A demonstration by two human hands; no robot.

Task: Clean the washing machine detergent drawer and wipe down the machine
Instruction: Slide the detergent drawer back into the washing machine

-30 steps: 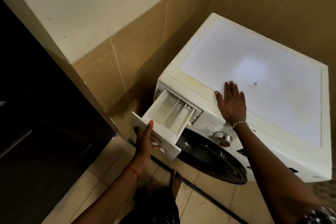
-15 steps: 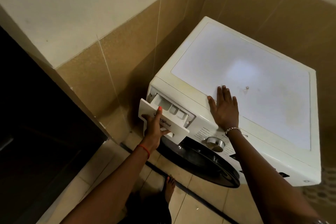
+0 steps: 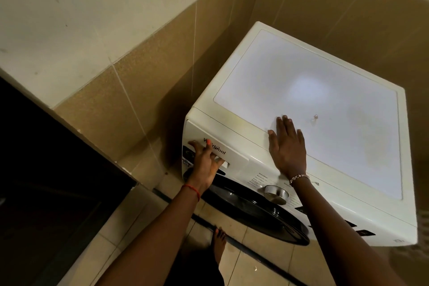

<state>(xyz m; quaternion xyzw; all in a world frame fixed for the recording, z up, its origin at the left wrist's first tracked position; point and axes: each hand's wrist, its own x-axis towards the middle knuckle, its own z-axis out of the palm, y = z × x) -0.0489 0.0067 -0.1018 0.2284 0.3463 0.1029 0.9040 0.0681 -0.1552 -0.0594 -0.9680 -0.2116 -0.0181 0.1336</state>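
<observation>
A white front-loading washing machine [image 3: 325, 104] stands in a tiled corner. Its detergent drawer [image 3: 234, 151] at the top left of the front panel sits flush with the panel, closed. My left hand [image 3: 205, 162] grips the drawer's handle recess, thumb on the drawer face and fingers curled underneath. My right hand [image 3: 287, 146] lies flat, fingers spread, on the front edge of the machine's top. A silver dial [image 3: 276, 194] sits on the panel right of the drawer, above the dark round door [image 3: 255, 213].
Beige tiled walls close in behind and left of the machine. A dark opening [image 3: 46, 181] lies at the left. My bare foot [image 3: 219, 242] stands on the floor tiles in front of the door. A small speck [image 3: 315, 117] rests on the machine's top.
The drawer was pulled far out a second ago; my left hand has pushed it in until it sits flush. My right hand stayed flat on the machine's top.
</observation>
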